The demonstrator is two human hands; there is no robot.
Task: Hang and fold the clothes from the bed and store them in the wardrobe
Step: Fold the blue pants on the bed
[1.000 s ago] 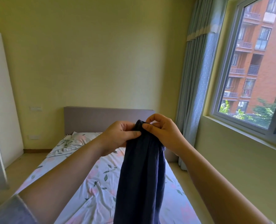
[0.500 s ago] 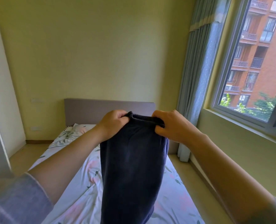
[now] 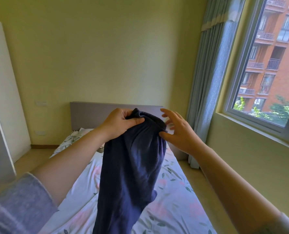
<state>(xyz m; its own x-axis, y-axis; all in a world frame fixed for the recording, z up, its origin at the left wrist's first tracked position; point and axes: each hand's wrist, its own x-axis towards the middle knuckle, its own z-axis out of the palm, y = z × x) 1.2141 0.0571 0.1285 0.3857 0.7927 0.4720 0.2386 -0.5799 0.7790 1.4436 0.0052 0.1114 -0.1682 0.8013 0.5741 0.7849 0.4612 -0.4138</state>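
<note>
1. Released on its right side since the earlier frame, the navy garment (image 3: 132, 166) hangs above the bed (image 3: 174, 200), gathered edge uppermost. Judged a re-grip, with folding barely begun.
2. Left hand (image 3: 121, 123): raised, pinching the gathered edge and carrying the garment alone.
3. Right hand (image 3: 177, 132): just beside that edge, fingers spread wide, holding nothing.

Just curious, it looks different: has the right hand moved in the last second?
Yes. The right hand released the dark garment's waistband and opened, edging right past the headboard's end toward the curtain.
</note>
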